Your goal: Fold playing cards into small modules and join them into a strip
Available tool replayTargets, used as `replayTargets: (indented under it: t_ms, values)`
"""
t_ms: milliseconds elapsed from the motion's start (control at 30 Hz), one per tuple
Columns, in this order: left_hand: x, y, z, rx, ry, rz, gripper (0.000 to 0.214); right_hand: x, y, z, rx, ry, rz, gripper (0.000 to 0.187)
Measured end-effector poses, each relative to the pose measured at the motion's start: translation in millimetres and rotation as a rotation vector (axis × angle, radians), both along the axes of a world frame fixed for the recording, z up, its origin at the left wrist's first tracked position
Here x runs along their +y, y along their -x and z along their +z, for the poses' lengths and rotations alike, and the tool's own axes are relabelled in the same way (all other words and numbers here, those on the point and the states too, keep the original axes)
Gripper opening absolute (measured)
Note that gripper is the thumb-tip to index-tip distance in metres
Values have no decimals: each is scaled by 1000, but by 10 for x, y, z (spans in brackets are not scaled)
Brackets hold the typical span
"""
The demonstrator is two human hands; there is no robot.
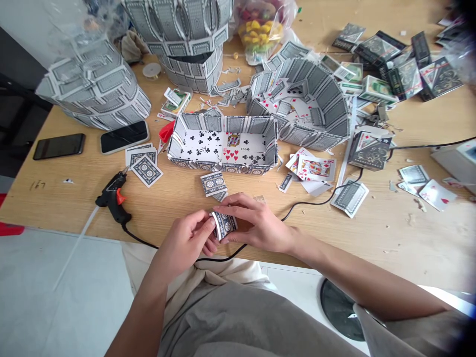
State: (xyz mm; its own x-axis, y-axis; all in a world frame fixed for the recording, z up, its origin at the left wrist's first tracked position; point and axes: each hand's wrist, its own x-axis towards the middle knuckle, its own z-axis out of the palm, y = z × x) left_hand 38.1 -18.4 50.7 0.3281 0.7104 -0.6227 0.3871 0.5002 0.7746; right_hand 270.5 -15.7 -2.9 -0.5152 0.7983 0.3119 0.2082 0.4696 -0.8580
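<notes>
Near the table's front edge, a bent playing card point(225, 225) with a dark patterned back is held between both hands. My left hand point(193, 233) pinches its left end, thumb on top. From the other side my right hand point(256, 223) grips it between fingers and thumb. Just beyond lie a folded card point(213, 184) and a grey piece partly under it. Behind these stands a rectangular box point(223, 166) built from cards, its floor lined with card faces. To the left a black hot glue gun point(115, 196) with an orange trigger lies beside several loose cards point(147, 169).
Two phones point(59, 146) point(125, 137) lie at the left. Card-built structures point(96, 89) point(201, 72) and a round card basket point(316, 136) stand behind. Card packs point(405, 77) are heaped at back right. A black cable point(312, 202) crosses the table near my hands.
</notes>
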Motion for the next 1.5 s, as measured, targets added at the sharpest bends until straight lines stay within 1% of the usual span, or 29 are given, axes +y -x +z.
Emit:
replayTargets:
  t_ms: [67, 133, 200, 333, 400, 700, 767, 867, 1033, 1167, 1333, 1500]
  values:
    - [-42, -5, -26, 14, 1, -22, 46, -1, 2, 3, -6, -10, -4, 61]
    - [-71, -1, -43, 10, -16, -18, 46, -4, 3, 10, -16, -17, -7, 61]
    - [-82, 10, -44, -14, -19, -16, 44, -6, 3, 20, -24, -18, -12, 60]
    - [-74, 40, -20, -114, 31, -47, 36, -1, -4, 28, -27, 2, -21, 60]
    - [-73, 47, -15, -133, 39, -48, 34, 5, -6, 19, -16, -2, -17, 61]
    - [-76, 4, -16, -45, 37, -4, 32, -3, -2, -6, -18, -15, -8, 59]
    - [-68, 6, -10, -26, 49, -8, 31, -9, 3, -1, -21, -27, -3, 58]
    - [-56, 18, -14, 4, 24, -29, 30, -14, 10, 9, -28, -35, 12, 59]
    - [-53, 10, -35, -14, -12, -10, 33, -12, 9, 14, -1, -10, 52, 63]
    - [-50, -16, -16, -7, -62, -10, 34, -15, 2, -8, 13, 5, 38, 65]
    - [-36, -34, -28, 27, -96, -4, 32, -25, -2, -22, -12, -11, 46, 67]
    - [-34, -32, -63, -2, -94, 16, 37, -19, 5, 6, -32, -36, 55, 69]
